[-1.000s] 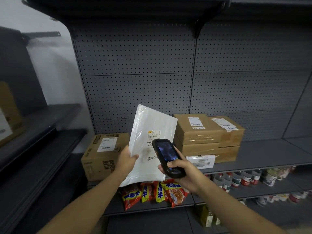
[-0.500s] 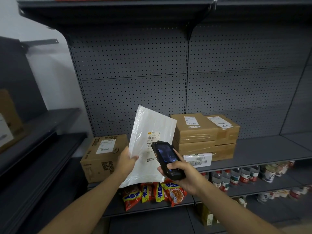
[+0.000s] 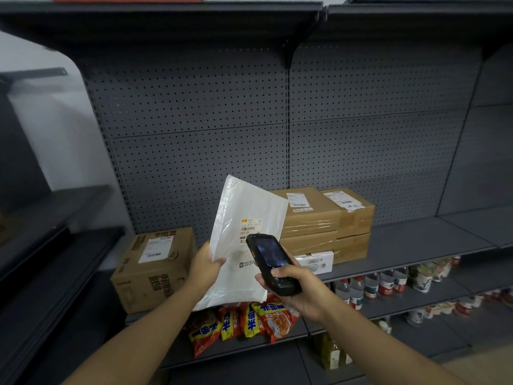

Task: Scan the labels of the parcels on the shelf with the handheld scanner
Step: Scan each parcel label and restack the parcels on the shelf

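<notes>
Head view: dark grey metal shelving (image 3: 402, 243) with a perforated pegboard back panel (image 3: 200, 112), stretching behind both hands. Left hand (image 3: 205, 263) raised in front of the shelf, fingers curled behind and thumb pressed on the front of a flat white plastic mailer bag (image 3: 244, 218), held upright and tilted slightly, printed label (image 3: 250, 225) facing the camera. Right hand (image 3: 298, 290) just beside the left, wrapped round the lower body of a black handheld scanner (image 3: 270, 259), thumb across its front, dark screen upward, head end overlapping the bag just below the label. Left of the left hand, on the shelf, a brown cardboard box with a white label and printed lettering (image 3: 156, 269). Behind and right of the right hand, a stack of tan taped cardboard parcels (image 3: 322, 220), white labels on the top ones, resting on the same shelf. Just beside the scanner, at the foot of that stack, a small white carton (image 3: 316, 261). Below both hands, on the next shelf down, red and yellow snack packets (image 3: 249, 320); right of the right hand on that lower level, a row of small bottles and cups (image 3: 388, 284).
</notes>
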Demonstrator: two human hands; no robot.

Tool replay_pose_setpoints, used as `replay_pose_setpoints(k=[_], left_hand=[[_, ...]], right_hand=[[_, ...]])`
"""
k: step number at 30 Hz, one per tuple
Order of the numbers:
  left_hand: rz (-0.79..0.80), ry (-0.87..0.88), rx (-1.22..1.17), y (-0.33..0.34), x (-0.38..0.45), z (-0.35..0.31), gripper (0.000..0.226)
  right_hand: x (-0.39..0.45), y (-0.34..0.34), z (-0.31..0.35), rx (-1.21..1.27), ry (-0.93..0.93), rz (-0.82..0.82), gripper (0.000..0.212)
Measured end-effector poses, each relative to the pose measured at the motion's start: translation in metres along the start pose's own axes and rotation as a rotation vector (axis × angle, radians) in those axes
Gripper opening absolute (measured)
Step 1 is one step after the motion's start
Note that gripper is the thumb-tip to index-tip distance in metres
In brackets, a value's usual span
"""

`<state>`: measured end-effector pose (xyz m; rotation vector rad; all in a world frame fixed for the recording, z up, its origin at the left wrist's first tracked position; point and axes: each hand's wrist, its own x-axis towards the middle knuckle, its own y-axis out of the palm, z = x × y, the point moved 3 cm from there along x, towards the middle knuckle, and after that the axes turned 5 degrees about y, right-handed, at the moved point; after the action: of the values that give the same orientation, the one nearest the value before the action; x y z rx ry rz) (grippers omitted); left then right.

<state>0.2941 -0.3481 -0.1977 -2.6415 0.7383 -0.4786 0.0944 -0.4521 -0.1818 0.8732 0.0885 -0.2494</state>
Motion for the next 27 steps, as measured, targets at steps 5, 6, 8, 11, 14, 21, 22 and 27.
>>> replay_pose_setpoints(k=[5,6,8,11,14,21,22,27], left_hand=[[0.015,0.023,-0.008,0.002,0.005,-0.006,0.044],[0.018,0.020,-0.010,0.003,0.006,-0.006,0.044],[0.021,0.018,-0.011,0.003,0.007,-0.006,0.043],[0.027,0.022,-0.022,0.004,0.007,-0.006,0.041],[0.031,0.021,-0.027,0.004,0.006,-0.006,0.040],[0.023,0.035,-0.017,0.002,0.008,-0.006,0.041],[0.020,0.032,-0.022,0.002,0.009,-0.006,0.040],[0.015,0.035,-0.085,0.002,0.014,-0.011,0.040]], right_hand=[[0.000,-0.002,0.005,0.033,-0.030,-0.002,0.070],[0.000,-0.002,0.006,0.037,-0.034,0.003,0.070],[0.000,-0.002,0.007,0.039,-0.040,0.005,0.069],[0.000,-0.002,0.009,0.024,-0.045,0.008,0.063],[0.001,-0.002,0.011,0.022,-0.047,0.004,0.055],[0.004,-0.005,0.011,0.009,-0.046,0.002,0.070],[0.003,-0.005,0.011,0.012,-0.050,0.002,0.071],[0.003,-0.011,0.015,-0.002,-0.083,-0.011,0.072]])
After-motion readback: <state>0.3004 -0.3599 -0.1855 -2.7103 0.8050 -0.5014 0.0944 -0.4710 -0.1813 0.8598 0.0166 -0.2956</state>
